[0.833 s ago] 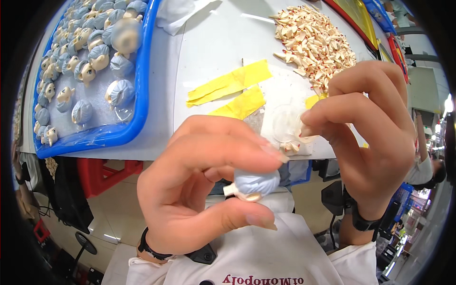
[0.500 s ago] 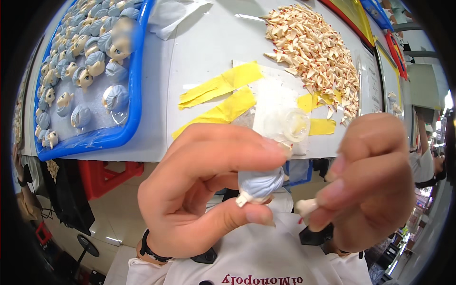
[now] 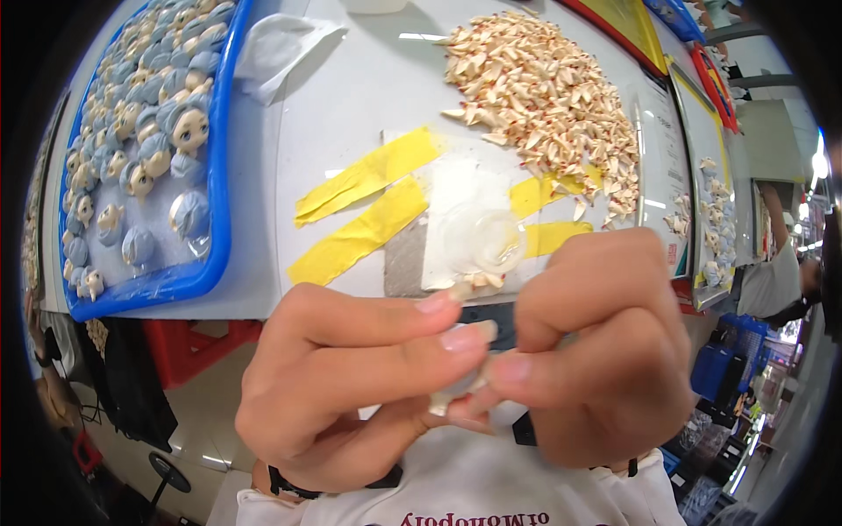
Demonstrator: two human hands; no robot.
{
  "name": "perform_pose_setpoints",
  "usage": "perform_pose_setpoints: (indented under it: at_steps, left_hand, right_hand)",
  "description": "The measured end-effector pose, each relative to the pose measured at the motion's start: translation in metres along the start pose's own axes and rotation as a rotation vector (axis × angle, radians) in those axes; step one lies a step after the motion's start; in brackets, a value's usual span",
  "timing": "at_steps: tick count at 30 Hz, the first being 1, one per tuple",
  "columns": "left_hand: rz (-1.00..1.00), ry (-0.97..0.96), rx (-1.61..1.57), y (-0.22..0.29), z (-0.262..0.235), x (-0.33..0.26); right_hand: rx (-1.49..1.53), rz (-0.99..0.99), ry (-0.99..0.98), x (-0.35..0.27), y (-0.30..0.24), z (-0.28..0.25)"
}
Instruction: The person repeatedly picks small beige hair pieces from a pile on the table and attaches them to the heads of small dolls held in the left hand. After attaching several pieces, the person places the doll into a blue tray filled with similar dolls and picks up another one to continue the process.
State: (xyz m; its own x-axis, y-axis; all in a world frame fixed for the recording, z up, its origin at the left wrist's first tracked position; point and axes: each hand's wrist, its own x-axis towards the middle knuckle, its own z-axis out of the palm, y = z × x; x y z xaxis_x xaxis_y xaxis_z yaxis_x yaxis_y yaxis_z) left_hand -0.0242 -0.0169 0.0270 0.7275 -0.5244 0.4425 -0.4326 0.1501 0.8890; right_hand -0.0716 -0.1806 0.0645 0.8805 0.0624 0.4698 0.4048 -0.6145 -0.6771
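Observation:
Just in front of my chest, both hands are together with their fingertips meeting. My left hand (image 3: 342,386) pinches a small doll head with blue hair (image 3: 460,386), mostly hidden behind its fingers. Against that head, my right hand (image 3: 605,351) is closed in a pinch on a small cream piece, which the fingertips nearly cover. Beyond the hands, a clear round dish (image 3: 498,244) sits on a white sheet, with a few cream pieces (image 3: 484,280) at its near side.
A blue tray (image 3: 219,219) of blue-haired doll heads stands at the left. Red-tipped cream pieces (image 3: 544,96) lie heaped at the far right. Yellow tape strips (image 3: 360,230) cross the table. A crumpled white bag (image 3: 285,53) lies behind; a red stool (image 3: 189,351) stands below the table.
My right hand has moved left, bringing the cream piece against the doll head. My left hand has closed further over the head. The whole view has shifted slightly.

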Motion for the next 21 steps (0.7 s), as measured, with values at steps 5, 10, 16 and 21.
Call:
perform_pose_setpoints:
  at_steps: [5,10,16,21]
  left_hand:
    - [-0.028,-0.018,0.036,-0.008,-0.01,-0.002]
    - [-0.236,0.24,-0.165,-0.009,-0.005,-0.006]
    - [-0.246,0.193,-0.266,-0.009,-0.003,0.0]
    - [-0.253,0.188,-0.2,-0.01,0.002,0.003]
  right_hand:
    - [-0.116,0.189,0.065,0.005,0.015,-0.033]
    - [-0.407,0.404,-0.088,0.005,0.056,-0.067]
    - [-0.497,0.389,-0.168,0.005,0.063,-0.06]
    - [-0.62,0.243,-0.187,0.004,0.067,-0.064]
